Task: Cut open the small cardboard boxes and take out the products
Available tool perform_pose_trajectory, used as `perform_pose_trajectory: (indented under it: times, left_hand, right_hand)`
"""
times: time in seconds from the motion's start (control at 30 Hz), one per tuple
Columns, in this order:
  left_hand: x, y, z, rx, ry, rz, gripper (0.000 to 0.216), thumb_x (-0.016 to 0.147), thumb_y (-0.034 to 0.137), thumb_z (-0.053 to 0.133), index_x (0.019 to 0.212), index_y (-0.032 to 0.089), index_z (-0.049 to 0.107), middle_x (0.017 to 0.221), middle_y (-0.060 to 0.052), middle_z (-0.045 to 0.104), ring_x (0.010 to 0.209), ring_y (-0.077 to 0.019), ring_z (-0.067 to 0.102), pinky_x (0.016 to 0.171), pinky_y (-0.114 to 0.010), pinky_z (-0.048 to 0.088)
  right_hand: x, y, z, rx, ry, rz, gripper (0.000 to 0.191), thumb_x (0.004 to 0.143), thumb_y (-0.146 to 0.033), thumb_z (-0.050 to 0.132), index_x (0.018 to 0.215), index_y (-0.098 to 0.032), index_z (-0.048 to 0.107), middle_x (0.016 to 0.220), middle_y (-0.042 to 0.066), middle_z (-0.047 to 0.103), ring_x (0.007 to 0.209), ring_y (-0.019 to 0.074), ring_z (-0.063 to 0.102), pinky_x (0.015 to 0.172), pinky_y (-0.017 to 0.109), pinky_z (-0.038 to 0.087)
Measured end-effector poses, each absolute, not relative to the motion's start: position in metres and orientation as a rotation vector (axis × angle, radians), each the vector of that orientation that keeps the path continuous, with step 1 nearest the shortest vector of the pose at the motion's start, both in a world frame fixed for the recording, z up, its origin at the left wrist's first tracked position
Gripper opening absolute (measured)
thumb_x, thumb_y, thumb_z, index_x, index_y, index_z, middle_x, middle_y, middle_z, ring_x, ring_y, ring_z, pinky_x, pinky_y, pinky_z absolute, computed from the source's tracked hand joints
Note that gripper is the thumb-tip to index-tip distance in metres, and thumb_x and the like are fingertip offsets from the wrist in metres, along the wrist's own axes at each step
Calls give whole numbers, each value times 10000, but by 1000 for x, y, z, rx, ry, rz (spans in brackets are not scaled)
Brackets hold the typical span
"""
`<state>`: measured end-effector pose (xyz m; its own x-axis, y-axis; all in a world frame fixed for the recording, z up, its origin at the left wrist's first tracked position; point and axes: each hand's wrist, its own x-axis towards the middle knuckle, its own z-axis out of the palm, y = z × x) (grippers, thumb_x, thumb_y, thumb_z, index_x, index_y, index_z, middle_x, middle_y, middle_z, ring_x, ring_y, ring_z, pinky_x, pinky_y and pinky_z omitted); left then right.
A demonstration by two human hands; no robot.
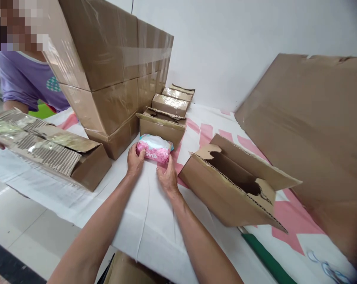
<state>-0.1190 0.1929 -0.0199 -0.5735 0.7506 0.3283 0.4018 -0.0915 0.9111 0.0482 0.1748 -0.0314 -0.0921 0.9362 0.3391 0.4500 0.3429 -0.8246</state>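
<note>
Gripping from both ends, the person's left hand [135,159] and right hand [168,175] hold a soft pink-and-blue plastic-wrapped pack with a white lid [155,149]; each grip is closed on it, thumbs toward the wearer. The pack is low over the white-and-red covered worktop [157,221]; whether it rests there cannot be told.

Taking the pack as the clock's centre, a brown cardboard box with raised flaps [162,132] stands just behind it at 12 o'clock. A push that way could bump the box and shunt it into the row of brown cartons [171,103] beyond.

The wrapper looks pliant, so squeezing hard from the ends could buckle it, while a slack right grip, mostly at one corner, could let that end drop.

At 4 o'clock sits an open brown cardboard box [222,193], its flaps splayed and ragged; a pack or wrist passing close could snag on an edge. Beside it, a green-handled tool [264,256] lies partly hidden, its tip unclear, and a sweeping right forearm could knock it.

At 11 o'clock, a tall stack of taped brown cartons [116,79] rises near the left hand; a wide elbow could jar it.
</note>
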Motion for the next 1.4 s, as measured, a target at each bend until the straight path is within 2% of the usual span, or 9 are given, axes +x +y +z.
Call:
perform_pose_trajectory:
  times: [0.17,0.27,0.4,0.53,0.7,0.87,1.1,1.2,1.4]
  left_hand:
    - [-119,190,-12,1230,1965,1670,561,820,343,632,1348,157,595,1349,-175,638,1318,-341,561,1176,-473,396]
    - [-115,179,1,1230,2007,1625,660,768,284,646,1393,106,529,1402,-233,581,1401,-408,473,1215,-572,316]
    - [-99,142,8,1324,1997,1599,701,757,277,651,1425,137,487,1457,-212,535,1468,-414,387,1244,-609,253]
    - [-69,98,8,1509,1830,1542,590,788,363,664,1350,214,565,1441,-164,545,1417,-371,468,1190,-573,379]
    - [-26,89,43,1530,1478,1471,646,735,501,775,1308,246,619,1452,-155,557,1380,-367,526,1114,-536,461]
    - [14,118,91,1376,1212,1477,831,636,523,855,1349,205,573,1480,-178,552,1423,-366,498,1165,-493,409]
    - [51,149,100,1303,1271,1494,665,687,502,815,1229,179,605,1297,-154,658,1270,-334,604,1092,-458,472]
    - [59,151,92,1250,1399,1524,691,690,372,821,1303,176,568,1373,-166,616,1309,-343,575,1144,-467,423]
    - [67,131,93,1192,1480,1594,710,751,279,777,1397,145,515,1446,-174,582,1383,-335,535,1185,-413,393]
  right_hand:
    - [40,175,-24,-1319,-1790,650,941,784,-164,583,1631,-92,179,1683,224,322,1564,378,309,1258,574,305]
    - [39,156,-10,-1333,-1792,613,960,735,-113,592,1620,-60,226,1682,249,308,1583,396,251,1262,597,289]
    - [65,90,10,-1214,-2027,623,867,742,-145,625,1574,-94,383,1638,231,411,1519,374,396,1212,567,388]
    - [131,10,42,-820,-2304,501,461,887,-184,573,1338,-242,645,1464,108,637,1218,275,671,1064,484,512]
    - [244,-23,87,-987,-1983,165,396,938,-210,585,1315,-314,650,1311,85,718,1191,296,681,1035,518,523]
    - [327,11,100,-1242,-1581,170,679,881,-489,719,1496,-302,497,1557,129,525,1415,357,518,1109,580,479]
    - [356,89,108,-1163,-1629,706,1222,697,-880,685,1649,-266,227,1688,215,319,1549,418,326,1185,652,339]
    - [344,85,98,-1150,-1780,782,1287,663,-835,760,1668,-278,181,1700,190,300,1552,424,319,1221,639,309]
    - [324,53,74,-1236,-1896,427,1275,696,-602,880,1678,-304,123,1726,160,214,1577,433,243,1246,662,284]
